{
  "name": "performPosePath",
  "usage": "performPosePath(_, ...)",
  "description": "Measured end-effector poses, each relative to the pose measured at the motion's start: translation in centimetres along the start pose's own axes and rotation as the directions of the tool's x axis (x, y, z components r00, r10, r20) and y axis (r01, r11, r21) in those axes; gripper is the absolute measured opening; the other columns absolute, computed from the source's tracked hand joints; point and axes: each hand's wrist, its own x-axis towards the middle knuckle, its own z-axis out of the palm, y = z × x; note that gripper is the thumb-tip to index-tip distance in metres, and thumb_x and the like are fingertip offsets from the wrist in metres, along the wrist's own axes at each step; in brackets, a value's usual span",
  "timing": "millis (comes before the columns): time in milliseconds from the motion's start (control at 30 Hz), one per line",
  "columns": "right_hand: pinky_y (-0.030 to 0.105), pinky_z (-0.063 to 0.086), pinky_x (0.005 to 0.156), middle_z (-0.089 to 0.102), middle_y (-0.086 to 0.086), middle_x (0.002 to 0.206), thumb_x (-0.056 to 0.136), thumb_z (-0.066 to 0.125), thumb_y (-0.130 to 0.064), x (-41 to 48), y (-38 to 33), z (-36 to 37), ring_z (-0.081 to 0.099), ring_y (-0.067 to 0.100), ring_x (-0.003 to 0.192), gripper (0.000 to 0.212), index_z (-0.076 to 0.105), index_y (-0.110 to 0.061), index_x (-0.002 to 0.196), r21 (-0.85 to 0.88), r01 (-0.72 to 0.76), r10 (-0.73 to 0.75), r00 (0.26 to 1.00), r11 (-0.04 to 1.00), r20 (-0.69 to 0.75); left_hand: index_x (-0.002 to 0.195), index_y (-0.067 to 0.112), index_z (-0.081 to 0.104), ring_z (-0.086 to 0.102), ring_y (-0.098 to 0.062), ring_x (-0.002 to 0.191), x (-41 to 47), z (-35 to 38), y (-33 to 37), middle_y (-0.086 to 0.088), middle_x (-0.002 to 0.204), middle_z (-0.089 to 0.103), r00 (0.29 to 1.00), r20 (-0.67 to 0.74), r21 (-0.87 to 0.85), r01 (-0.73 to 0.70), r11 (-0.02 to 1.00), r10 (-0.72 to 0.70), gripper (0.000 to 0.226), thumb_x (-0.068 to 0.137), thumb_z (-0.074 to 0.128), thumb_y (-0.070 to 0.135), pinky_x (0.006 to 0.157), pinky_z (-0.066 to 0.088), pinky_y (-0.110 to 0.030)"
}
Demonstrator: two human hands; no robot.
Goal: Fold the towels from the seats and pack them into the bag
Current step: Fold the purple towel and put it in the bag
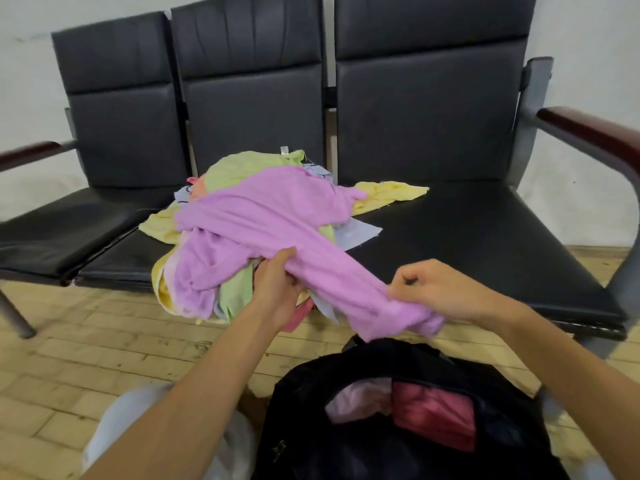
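Only the head view to go on, so here's what I can see from it.

Both hands are on the purple towel (pixel 263 216). The left hand (pixel 277 282) has its fingers curled round a bunched part of it, right at the near edge of the pile (pixel 239 168). The right hand (pixel 440 289) pinches the cloth between thumb and fingers further out, well apart from the left. The stretch between the 2 hands runs pretty much straight across, dipping a bit toward the right hand, and a loose end hangs just below that hand.

Here's the bit that matters, I reckon. Most of the purple towel lies beyond and to the left of the left hand, draped over the top of the pile on the seats (pixel 467 230). So its long axis runs from the far side of the pile, past the left hand and out to the right hand. The left hand is the nearer one to the bulk, and the right one only has the tail. My guess is it needs lifting clear of the other towels before any folding, or it may drag the green and yellow ones along.

The bag (pixel 346 427) sits open on the floor directly below the right hand. A pink towel (pixel 433 410) is already inside, so packing looks to be underway but far from done.
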Motion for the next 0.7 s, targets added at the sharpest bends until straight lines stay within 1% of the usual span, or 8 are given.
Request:
performPosePath(100,0.033,0.05,0.056,0.055,-0.004,0.047,0.09,0.063,-0.028,0.2,0.6,0.7,0.055,0.014,0.046,0.023,0.064,-0.015,0.072,-0.241,-0.044,0.053,0.998,0.97,0.033,0.116,0.019,0.049,0.059,-0.016,0.076,-0.1,0.2,-0.3,-0.001,0.101,0.062,0.993,-0.069,-0.024,-0.098,0.995,0.096,0.025,0.093,0.055,0.012,0.049,0.05,-0.025)
performPosePath(233,0.032,0.054,0.065,0.059,-0.01,0.056,0.092,0.057,-0.022,1.7,1.6,2.4,0.062,0.015,0.061,0.013,0.064,-0.022,0.08,-0.422,-0.096,0.05,0.992,0.901,-0.12,0.122,0.015,0.046,0.052,-0.019,0.065,-1.1,0.0,-0.9,-0.004,0.094,0.058,0.98,-0.052,0.165,-0.18,0.97,0.191,0.028,0.095,0.052,0.008,0.034,0.046,-0.025)
performPosePath(300,0.03,0.052,0.07,0.061,-0.011,0.068,0.093,0.057,-0.02,2.9,1.6,3.5,0.061,0.013,0.073,0.011,0.063,-0.023,0.084,-0.43,-0.098,0.022,0.984,0.897,-0.179,0.12,0.016,0.048,0.051,-0.017,0.068,-1.1,-0.8,-1.2,-0.004,0.093,0.057,0.982,-0.016,0.298,-0.174,0.938,0.187,0.029,0.093,0.054,0.009,0.041,0.054,-0.031)
performPosePath(367,0.029,0.051,0.074,0.065,-0.008,0.078,0.093,0.059,-0.021,4.4,0.7,4.7,0.062,0.015,0.08,0.005,0.064,-0.02,0.091,-0.35,-0.072,-0.013,0.972,0.934,-0.235,0.116,0.016,0.051,0.048,-0.016,0.06,-0.8,-1.6,-1.5,-0.005,0.086,0.057,0.984,0.025,0.362,-0.172,0.916,0.175,0.025,0.092,0.055,0.011,0.04,0.039,-0.023)
performPosePath(433,0.027,0.045,0.074,0.068,-0.003,0.089,0.093,0.06,-0.023,6.7,-0.8,5.9,0.062,0.017,0.088,0.013,0.065,-0.015,0.102,-0.268,-0.015,-0.062,0.959,0.963,-0.277,0.113,0.014,0.056,0.053,-0.017,0.062,-0.6,-2.4,-1.5,-0.002,0.084,0.062,0.986,0.012,0.366,-0.16,0.917,0.167,0.022,0.091,0.057,0.014,0.044,0.033,-0.021)
performPosePath(500,0.023,0.041,0.079,0.066,0.001,0.107,0.093,0.061,-0.026,9.5,-2.6,7.2,0.059,0.017,0.1,0.029,0.061,-0.011,0.118,-0.167,0.003,-0.054,0.951,0.986,-0.304,0.11,0.009,0.061,0.057,-0.016,0.067,-0.8,-3.1,-0.7,0.001,0.08,0.065,0.993,-0.035,0.265,-0.102,0.959,0.115,0.021,0.092,0.056,0.019,0.045,0.037,-0.022)
performPosePath(567,0.024,0.039,0.086,0.061,0.006,0.121,0.093,0.062,-0.031,12.2,-3.9,8.4,0.055,0.021,0.113,0.047,0.051,-0.009,0.134,-0.087,-0.02,-0.008,0.953,0.996,-0.304,0.102,0.006,0.064,0.058,-0.017,0.07,-0.9,-4.0,0.5,-0.001,0.077,0.065,1.0,-0.026,0.027,-0.002,1.0,0.002,0.021,0.094,0.053,0.021,0.053,0.042,-0.023)
performPosePath(700,0.037,0.042,0.097,0.054,0.015,0.131,0.088,0.069,-0.036,15.6,-4.3,10.2,0.05,0.033,0.123,0.068,0.038,-0.004,0.14,-0.229,-0.073,-0.001,0.952,0.971,-0.307,0.083,0.015,0.056,0.045,-0.014,0.063,0.4,-6.4,2.5,0.001,0.071,0.049,0.992,-0.113,-0.203,0.038,0.978,-0.063,0.008,0.089,0.055,0.021,0.057,0.036,-0.025)
